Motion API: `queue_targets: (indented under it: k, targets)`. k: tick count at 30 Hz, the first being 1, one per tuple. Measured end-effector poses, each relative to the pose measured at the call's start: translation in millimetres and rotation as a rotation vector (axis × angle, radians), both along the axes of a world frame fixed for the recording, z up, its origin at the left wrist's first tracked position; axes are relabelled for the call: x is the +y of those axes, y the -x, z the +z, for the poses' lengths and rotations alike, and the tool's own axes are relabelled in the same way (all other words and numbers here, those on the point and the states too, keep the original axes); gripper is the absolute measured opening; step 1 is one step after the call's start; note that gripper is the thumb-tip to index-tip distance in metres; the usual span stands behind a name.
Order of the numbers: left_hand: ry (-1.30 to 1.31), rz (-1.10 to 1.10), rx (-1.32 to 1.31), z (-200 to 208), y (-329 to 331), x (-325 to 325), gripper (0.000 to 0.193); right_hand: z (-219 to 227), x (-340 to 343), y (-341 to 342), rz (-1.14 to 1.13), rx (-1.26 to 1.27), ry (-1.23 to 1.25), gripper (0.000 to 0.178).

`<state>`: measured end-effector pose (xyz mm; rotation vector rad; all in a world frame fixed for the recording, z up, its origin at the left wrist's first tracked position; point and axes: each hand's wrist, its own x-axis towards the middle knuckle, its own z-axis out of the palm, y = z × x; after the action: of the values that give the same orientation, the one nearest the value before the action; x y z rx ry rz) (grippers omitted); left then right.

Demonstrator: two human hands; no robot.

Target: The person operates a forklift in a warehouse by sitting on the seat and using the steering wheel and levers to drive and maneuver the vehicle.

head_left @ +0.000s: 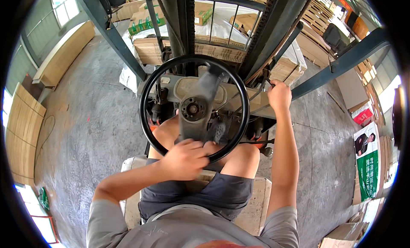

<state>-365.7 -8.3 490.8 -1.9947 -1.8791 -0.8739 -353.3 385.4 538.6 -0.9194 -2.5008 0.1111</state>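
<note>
steering a forklift, item by item: 1 black steering wheel [143, 104], standing above the seated person's lap, its hub [193, 109] exposed and its spoke blurred, which suggests the wheel is turning; 1 left hand [184, 160], clamped over the lower part of the rim, palm down, slightly blurred, with the rim passing beneath it; 1 right hand [279, 95], arm stretched forward, closed around the dark top of a control lever [268, 81], just beyond the wheel at its upper right, the exact wrap partly hidden. step in hand, as judged: steering with 1 hand while the other works or readies the lever. next move, as judged: a firm hold on the rim through the turn, a measured push or pull on the lever, and attention to the load ahead; which way the lever should go, cannot tell. also listed: 1 perforated pedal [219, 130] seen through the wheel; 1 dark mast [270, 32] in front; beyond it, 1 stack of flat boards [220, 52] with green-and-brown cartons [147, 23] on the load's left; 1 strapped board stack [23, 137] at far left; 1 green-and-white panel [368, 173] at far right; grey concrete floor [94, 107] on both sides.
</note>
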Motion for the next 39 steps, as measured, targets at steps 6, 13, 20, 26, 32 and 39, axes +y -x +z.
queue_targets:
  k: [6, 13, 20, 26, 32, 39]
  targets:
    - [0.073, -0.067, 0.244, 24, 53, 160, 0.009, -19, 12, 19, 0.067, 0.095, -0.058, 0.025]
    - [0.084, 0.535, -0.161, 80, 213, 135, 0.011, -19, 17, 21, 0.015, 0.073, -0.02, 0.024]
    - [-0.339, 0.596, -0.206, 56, 236, 23, 0.012, 4, 1, 33, -0.001, 0.087, -0.057, 0.022]
    - [-0.342, 0.677, -0.166, 44, 215, -5, 0.011, 1, -1, 31, -0.007, 0.095, -0.034, 0.023]
    - [-0.363, 0.662, -0.149, 33, 202, -25, 0.009, 9, -2, 34, -0.001, 0.104, -0.065, 0.023]
    - [-0.478, 0.61, -0.163, 23, 218, -11, 0.01, -21, -1, 24, 0.044, 0.126, -0.086, 0.024]
